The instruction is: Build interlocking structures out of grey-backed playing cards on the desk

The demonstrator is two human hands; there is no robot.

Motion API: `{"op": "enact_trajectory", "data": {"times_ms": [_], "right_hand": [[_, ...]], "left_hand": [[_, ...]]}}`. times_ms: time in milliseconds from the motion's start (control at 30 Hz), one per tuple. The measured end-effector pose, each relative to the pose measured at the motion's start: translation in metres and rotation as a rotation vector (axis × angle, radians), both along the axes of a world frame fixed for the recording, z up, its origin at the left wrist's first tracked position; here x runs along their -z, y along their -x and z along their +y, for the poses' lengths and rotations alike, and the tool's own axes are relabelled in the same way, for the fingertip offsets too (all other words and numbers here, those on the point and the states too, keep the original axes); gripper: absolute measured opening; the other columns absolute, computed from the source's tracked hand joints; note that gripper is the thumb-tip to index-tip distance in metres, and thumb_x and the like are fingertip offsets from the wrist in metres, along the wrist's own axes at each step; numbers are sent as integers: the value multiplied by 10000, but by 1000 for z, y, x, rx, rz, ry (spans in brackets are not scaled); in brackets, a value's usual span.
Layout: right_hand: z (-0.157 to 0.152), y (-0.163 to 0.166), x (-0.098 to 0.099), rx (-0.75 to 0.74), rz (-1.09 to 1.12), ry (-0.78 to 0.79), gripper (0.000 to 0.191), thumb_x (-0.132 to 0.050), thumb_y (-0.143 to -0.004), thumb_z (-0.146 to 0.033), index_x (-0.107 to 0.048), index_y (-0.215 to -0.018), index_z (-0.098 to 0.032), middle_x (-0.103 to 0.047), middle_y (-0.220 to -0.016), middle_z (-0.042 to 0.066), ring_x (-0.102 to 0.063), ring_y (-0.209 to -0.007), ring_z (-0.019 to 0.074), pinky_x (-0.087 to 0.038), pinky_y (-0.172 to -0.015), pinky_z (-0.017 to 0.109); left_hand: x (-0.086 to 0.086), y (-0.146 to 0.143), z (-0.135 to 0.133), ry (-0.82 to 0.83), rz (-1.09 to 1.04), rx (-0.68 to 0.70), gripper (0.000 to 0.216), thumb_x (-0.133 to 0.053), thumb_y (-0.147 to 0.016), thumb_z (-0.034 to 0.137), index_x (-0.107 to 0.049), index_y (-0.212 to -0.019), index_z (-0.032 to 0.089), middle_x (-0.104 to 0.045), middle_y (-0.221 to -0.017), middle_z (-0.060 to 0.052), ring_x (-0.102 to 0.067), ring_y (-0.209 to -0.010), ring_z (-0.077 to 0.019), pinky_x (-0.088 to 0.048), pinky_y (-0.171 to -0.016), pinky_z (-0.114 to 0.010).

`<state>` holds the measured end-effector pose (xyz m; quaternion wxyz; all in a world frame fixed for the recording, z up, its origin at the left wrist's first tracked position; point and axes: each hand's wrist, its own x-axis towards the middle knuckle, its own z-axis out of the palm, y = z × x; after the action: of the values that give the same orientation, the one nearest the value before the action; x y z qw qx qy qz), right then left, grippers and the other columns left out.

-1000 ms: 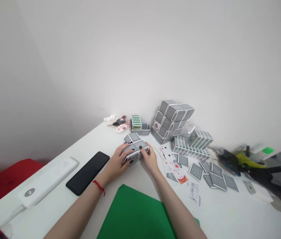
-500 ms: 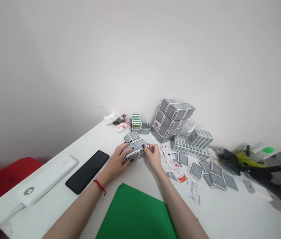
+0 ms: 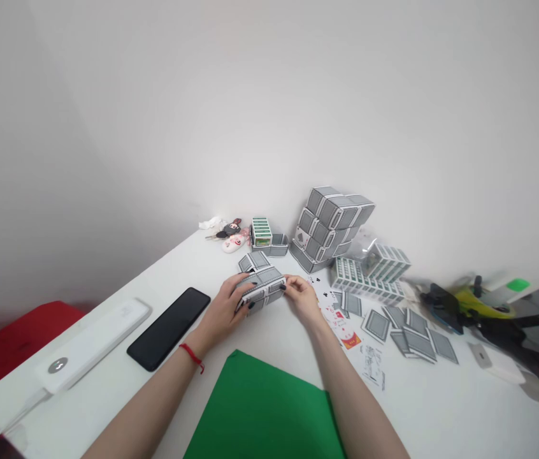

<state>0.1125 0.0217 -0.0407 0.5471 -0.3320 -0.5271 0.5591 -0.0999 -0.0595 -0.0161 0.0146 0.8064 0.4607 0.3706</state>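
A block folded from grey-backed playing cards (image 3: 265, 278) rests on the white table in front of me. My left hand (image 3: 226, 305) wraps round its left side, fingers on the top and thumb on the near face. At the block's right end, my right hand (image 3: 302, 294) pinches the edge of the card there between thumb and fingers. Just behind the block sits another folded-card piece (image 3: 254, 261). Further back on the right, a stack of similar card blocks (image 3: 334, 223) leans near the wall.
Loose cards (image 3: 417, 341) lie face up and face down on the right. Card boxes (image 3: 367, 280) stand behind them, and another box (image 3: 261, 231) at the back. A phone (image 3: 169, 328), a white power bank (image 3: 92, 344), keys (image 3: 229, 231) and a green sheet (image 3: 260, 411) are on the table.
My right hand has shifted slightly right, its thumb moving from the block's top edge to its right end. My left hand keeps its hold.
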Motion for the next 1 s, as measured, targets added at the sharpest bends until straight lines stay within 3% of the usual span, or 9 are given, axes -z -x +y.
{"op": "enact_trajectory", "data": {"times_ms": [433,1000], "right_hand": [[5,-9,-8,-19,-54,39,310,-775,-502,-406,-583,-578,-175,-646,-840,39,-550,-688,154,-428,-631,273],[-4,-4,-10,134,-92,-18,294,-773,-515,-400,-592,-566,-174,-656,-786,45,-587,-746,189,-442,-703,328]], "left_hand": [[-2,1,-1,3,17,-15,360,-452,-862,210,-420,-1217,257,-366,-1349,-98,-358,-1260,-243,-362,-1031,-453],[-3,0,0,-33,111,-24,386,-502,-847,246,-404,-1221,262,-367,-1351,-100,-347,-1268,-268,-365,-1020,-482]]}}
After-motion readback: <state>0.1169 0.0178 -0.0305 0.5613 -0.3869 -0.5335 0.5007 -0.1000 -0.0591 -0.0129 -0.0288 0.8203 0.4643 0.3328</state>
